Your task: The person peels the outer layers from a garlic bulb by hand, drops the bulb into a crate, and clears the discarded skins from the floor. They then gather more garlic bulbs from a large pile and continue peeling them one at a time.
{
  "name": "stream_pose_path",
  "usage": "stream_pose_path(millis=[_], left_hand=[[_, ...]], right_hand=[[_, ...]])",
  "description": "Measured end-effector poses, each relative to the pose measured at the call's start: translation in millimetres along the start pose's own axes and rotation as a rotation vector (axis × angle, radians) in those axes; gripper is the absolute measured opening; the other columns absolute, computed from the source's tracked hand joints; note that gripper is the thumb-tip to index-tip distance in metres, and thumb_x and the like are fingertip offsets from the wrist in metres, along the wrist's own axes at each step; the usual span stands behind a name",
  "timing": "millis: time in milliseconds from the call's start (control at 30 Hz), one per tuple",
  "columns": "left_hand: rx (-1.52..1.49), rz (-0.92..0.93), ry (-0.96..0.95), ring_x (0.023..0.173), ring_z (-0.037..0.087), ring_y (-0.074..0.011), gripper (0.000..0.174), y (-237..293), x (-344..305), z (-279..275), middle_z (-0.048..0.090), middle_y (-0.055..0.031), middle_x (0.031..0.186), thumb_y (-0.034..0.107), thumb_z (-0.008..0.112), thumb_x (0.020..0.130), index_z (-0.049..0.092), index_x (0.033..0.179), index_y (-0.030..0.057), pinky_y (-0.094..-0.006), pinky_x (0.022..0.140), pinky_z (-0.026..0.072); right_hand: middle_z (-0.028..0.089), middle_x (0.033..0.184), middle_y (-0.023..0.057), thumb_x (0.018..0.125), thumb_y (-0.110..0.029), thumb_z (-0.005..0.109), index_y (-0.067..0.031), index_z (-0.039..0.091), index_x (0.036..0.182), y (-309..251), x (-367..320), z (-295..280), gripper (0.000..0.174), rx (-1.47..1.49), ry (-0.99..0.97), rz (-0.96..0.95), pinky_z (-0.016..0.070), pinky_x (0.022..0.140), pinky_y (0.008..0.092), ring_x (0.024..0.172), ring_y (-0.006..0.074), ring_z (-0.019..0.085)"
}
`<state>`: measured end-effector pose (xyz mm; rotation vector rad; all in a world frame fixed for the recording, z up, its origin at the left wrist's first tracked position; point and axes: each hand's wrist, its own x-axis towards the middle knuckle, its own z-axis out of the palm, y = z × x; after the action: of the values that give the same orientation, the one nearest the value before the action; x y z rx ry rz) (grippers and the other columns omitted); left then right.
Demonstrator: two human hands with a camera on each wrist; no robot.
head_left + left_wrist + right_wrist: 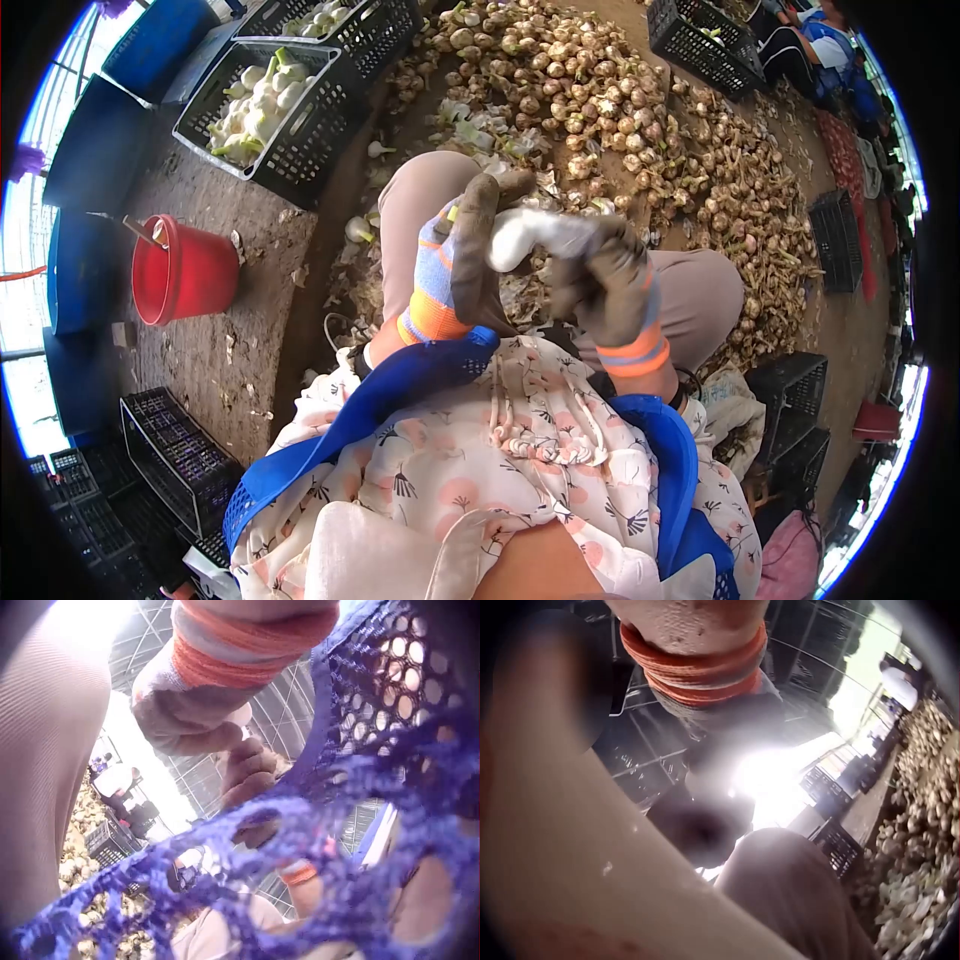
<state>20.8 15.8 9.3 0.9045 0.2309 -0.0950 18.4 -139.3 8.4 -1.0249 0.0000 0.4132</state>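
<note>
A white garlic bulb point(512, 243), blurred, lies between my two gloved hands above my lap in the head view. My left hand point(462, 255) grips it from the left, one finger stretched along its far side. A small yellow-green stem end point(452, 214) pokes out by the fingers. From the right, the curled fingers of my right hand point(612, 285) pinch the white outer part that trails from the bulb. In the left wrist view, a pale round piece shows beside the left hand point(191, 720). Glare and shadow hide much of the right hand point(705, 817) in its wrist view.
A large heap of unpeeled garlic point(600, 100) spreads over the ground ahead. Black crates with white garlic point(265, 105) stand front left, beside a red bucket point(185, 270). Loose skins point(490, 130) lie beyond my knees. Another person point(820, 50) sits at far right.
</note>
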Motion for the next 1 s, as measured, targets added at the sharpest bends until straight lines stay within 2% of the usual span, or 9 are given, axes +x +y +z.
stream_pose_path(millis=[133, 200, 333, 367, 467, 633, 733, 867, 1000], left_hand=[[-0.330, 0.134, -0.015, 0.092, 0.055, -0.0164, 0.039, 2, 9, 1, 0.057, -0.0091, 0.101, 0.032, 0.051, 0.087, 0.054, 0.106, -0.0007, -0.0300, 0.078, 0.0458], [-0.315, 0.209, -0.018, 0.103, 0.052, -0.0193, 0.039, 4, 14, -5, 0.054, -0.0101, 0.109, 0.027, 0.049, 0.088, 0.049, 0.114, -0.0018, -0.0330, 0.088, 0.0421], [-0.308, 0.273, -0.237, 0.117, 0.040, -0.0215, 0.044, 14, 22, -9, 0.044, -0.0142, 0.124, 0.019, 0.042, 0.089, 0.037, 0.126, -0.0036, -0.0336, 0.094, 0.0365], [-0.134, 0.364, -0.248, 0.117, 0.041, -0.0233, 0.047, 12, 27, -12, 0.043, -0.0145, 0.126, 0.022, 0.044, 0.089, 0.034, 0.128, -0.0029, -0.0371, 0.097, 0.0344], [0.099, 0.465, -0.290, 0.117, 0.041, -0.0263, 0.049, 14, 38, -21, 0.042, -0.0135, 0.126, 0.022, 0.045, 0.088, 0.031, 0.129, -0.0007, -0.0426, 0.101, 0.0301], [-0.610, 0.155, -0.244, 0.107, 0.051, -0.0262, 0.042, 35, 47, -18, 0.048, -0.0143, 0.121, 0.020, 0.045, 0.088, 0.041, 0.123, -0.0018, -0.0371, 0.089, 0.0446], [-0.782, 0.115, -0.228, 0.114, 0.042, -0.0295, 0.042, 47, 61, -28, 0.038, -0.0139, 0.129, 0.028, 0.044, 0.089, 0.040, 0.125, 0.0088, -0.0481, 0.093, 0.0394], [-0.833, 0.165, -0.176, 0.102, 0.052, -0.0293, 0.037, 74, 73, -68, 0.056, -0.0083, 0.095, 0.033, 0.047, 0.087, 0.047, 0.115, 0.0082, -0.0408, 0.081, 0.0490], [-0.211, 0.423, 0.163, 0.084, 0.057, -0.0211, 0.040, 92, 108, -156, 0.060, -0.0081, 0.085, 0.028, 0.051, 0.086, 0.045, 0.117, 0.0022, -0.0312, 0.071, 0.0508]], right_hand=[[0.063, 0.086, 0.0039, 0.084, -0.021, 0.056, -0.0041, 0.055, 0.105, 10, 20, -26, 0.028, 0.704, -0.195, 0.150, 0.0482, 0.052, 0.0207, 0.067, 0.0101, 0.059], [0.060, 0.084, 0.0023, 0.084, -0.015, 0.056, -0.0026, 0.051, 0.113, -7, 16, -9, 0.032, -0.109, 0.217, 0.145, 0.0493, 0.059, 0.0218, 0.069, 0.0107, 0.058], [0.057, 0.103, 0.0099, 0.079, -0.010, 0.059, -0.0003, 0.045, 0.120, 3, 28, -6, 0.045, -0.446, 0.087, -0.354, 0.0485, 0.069, 0.0246, 0.084, 0.0168, 0.060], [0.055, 0.107, 0.0135, 0.075, -0.009, 0.063, 0.0011, 0.046, 0.117, -29, 19, 22, 0.046, -0.158, -0.022, -0.074, 0.0473, 0.073, 0.0283, 0.082, 0.0183, 0.059], [0.059, 0.094, 0.0151, 0.071, -0.011, 0.069, 0.0026, 0.053, 0.102, -29, 34, 27, 0.037, -1.010, -0.181, -0.389, 0.0495, 0.068, 0.0272, 0.079, 0.0202, 0.060], [0.062, 0.090, 0.0065, 0.086, -0.015, 0.053, -0.0088, 0.061, 0.091, -4, 74, 1, 0.011, 0.761, -0.202, 0.181, 0.0518, 0.057, 0.0264, 0.080, 0.0154, 0.061], [0.063, 0.087, 0.0080, 0.085, -0.022, 0.056, -0.0050, 0.060, 0.092, -2, 93, -11, 0.019, 0.443, -0.034, 0.170, 0.0512, 0.055, 0.0275, 0.073, 0.0169, 0.061], [0.061, 0.094, 0.0135, 0.078, -0.026, 0.059, 0.0005, 0.054, 0.106, 62, 159, -154, 0.039, -1.123, 0.160, 0.007, 0.0508, 0.066, 0.0337, 0.081, 0.0263, 0.061], [0.056, 0.108, 0.0179, 0.073, -0.019, 0.058, -0.0011, 0.048, 0.117, 51, 183, -97, 0.049, -1.971, 0.149, -0.084, 0.0451, 0.082, 0.0362, 0.097, 0.0324, 0.055]])
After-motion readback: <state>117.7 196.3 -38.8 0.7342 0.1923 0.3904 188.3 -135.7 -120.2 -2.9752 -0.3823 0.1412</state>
